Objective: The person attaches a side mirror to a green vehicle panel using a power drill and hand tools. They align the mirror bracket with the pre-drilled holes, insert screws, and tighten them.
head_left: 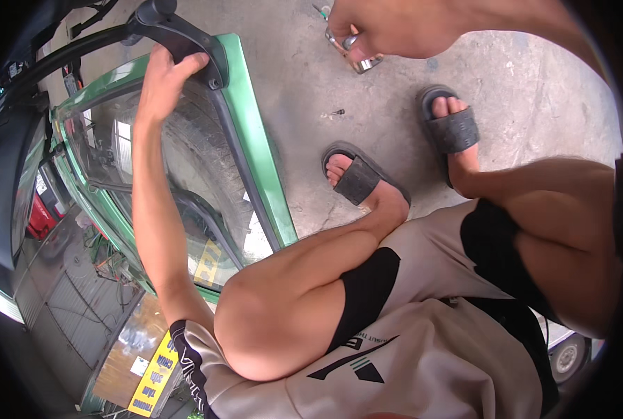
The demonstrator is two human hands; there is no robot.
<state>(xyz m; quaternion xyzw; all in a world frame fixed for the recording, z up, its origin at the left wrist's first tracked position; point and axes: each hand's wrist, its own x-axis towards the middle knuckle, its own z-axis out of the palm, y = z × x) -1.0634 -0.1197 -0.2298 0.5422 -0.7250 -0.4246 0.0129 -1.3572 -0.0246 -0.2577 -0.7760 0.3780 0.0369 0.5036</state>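
Note:
My left hand point(163, 84) grips the black mirror bracket point(186, 43) at the corner of a green vehicle door point(250, 119). Its thumb lies along the bracket's underside, and the other fingers are partly hidden behind it. At the upper right, my right hand point(402, 29) is closed around a shiny metal tool point(366, 65). A round chrome end shows below the fingers, and a thin part with a green tip shows beyond them. The fingers cover the rest, so its exact kind cannot be made out. This hand is apart from the door, over the concrete floor.
A small dark bolt point(336, 112) lies on the concrete floor point(304, 84), near my sandalled feet. The door window point(186, 140) is glazed. A yellow sign point(154, 377) and a brown board point(126, 346) are at lower left. A vehicle wheel point(568, 357) shows at lower right.

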